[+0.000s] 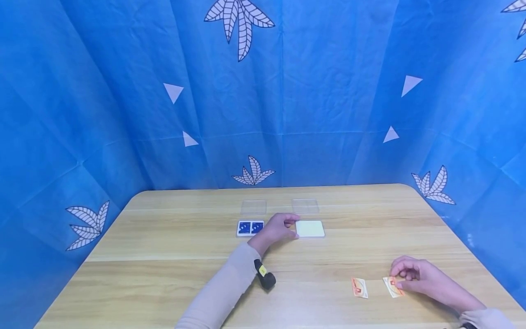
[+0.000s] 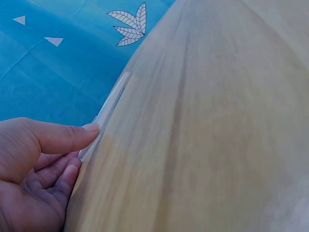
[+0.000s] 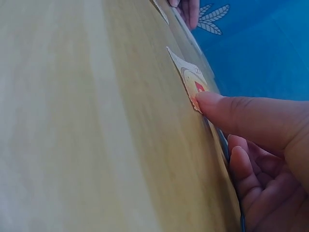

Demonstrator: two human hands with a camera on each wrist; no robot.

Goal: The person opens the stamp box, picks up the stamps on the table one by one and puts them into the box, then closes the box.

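Currently I see the left hand (image 1: 281, 228) partly spread, thumb and fingers bent to grip the left side of a pale case (image 1: 311, 228) on the wooden table (image 1: 164, 283). On the near right, the right hand (image 1: 421, 276) is almost closed, pinching the right side of one orange-and-white card (image 1: 390, 284); I can't tell whether it's lifted. Just left of that I have a second card (image 1: 360, 288). Two clear panels (image 1: 254, 207) lie beyond the hands.

The wood-grain table (image 1: 135, 283) holds stamps (image 1: 360, 288), flat cases (image 1: 310, 229) and clear lids (image 1: 254, 207).
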